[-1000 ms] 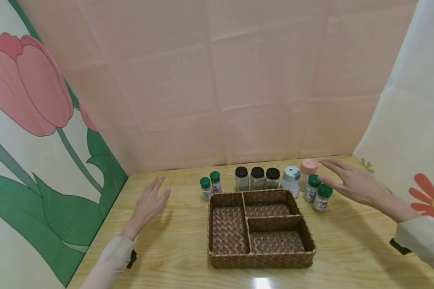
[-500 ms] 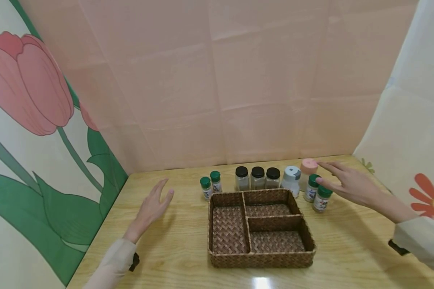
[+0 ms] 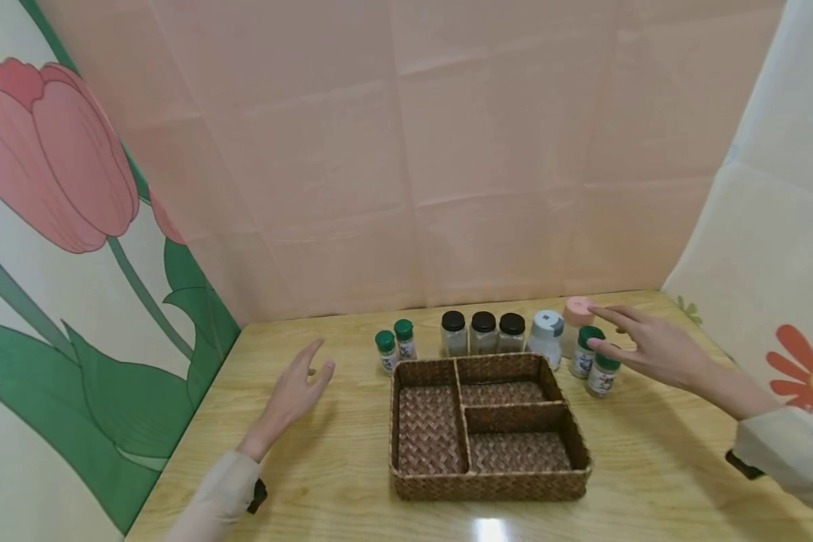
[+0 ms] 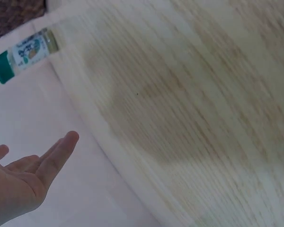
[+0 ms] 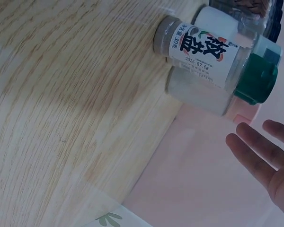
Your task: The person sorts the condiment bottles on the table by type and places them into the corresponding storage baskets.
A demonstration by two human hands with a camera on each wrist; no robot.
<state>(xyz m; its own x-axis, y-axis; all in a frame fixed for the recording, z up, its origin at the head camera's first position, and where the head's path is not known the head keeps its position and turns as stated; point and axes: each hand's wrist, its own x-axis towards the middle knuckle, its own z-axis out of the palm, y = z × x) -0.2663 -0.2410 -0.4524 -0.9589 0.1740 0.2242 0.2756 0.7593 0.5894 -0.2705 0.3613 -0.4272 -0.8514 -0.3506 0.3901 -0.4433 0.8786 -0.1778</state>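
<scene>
Presumably light, stiff and slick, the front green-capped jar [image 3: 602, 379] at frame right is best gripped mid-body — both hands [image 3: 660, 352] loosely spread, empty.

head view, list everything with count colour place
Divided woven basket: 1, brown, mid-table
Green-capped seasoning jars: 4, clear, two behind-left of basket, two right
Black-capped jars: 3, clear, behind basket
Blue-capped jar: 1, whitish, next right
Pink-capped jar: 1, clear, row's right end
Table: 1, light wood, underneath
Backdrop sheet: 1, pink, behind
Tulip-print sheet: 1, white, left
Flower-print sheet: 1, white, right
Sleeves: 2, cream, forearms
Wrist pieces: 2, black, wrists
Left hand: 1, bare, over table
Right hand: 1, bare, by pink-capped jar
</scene>
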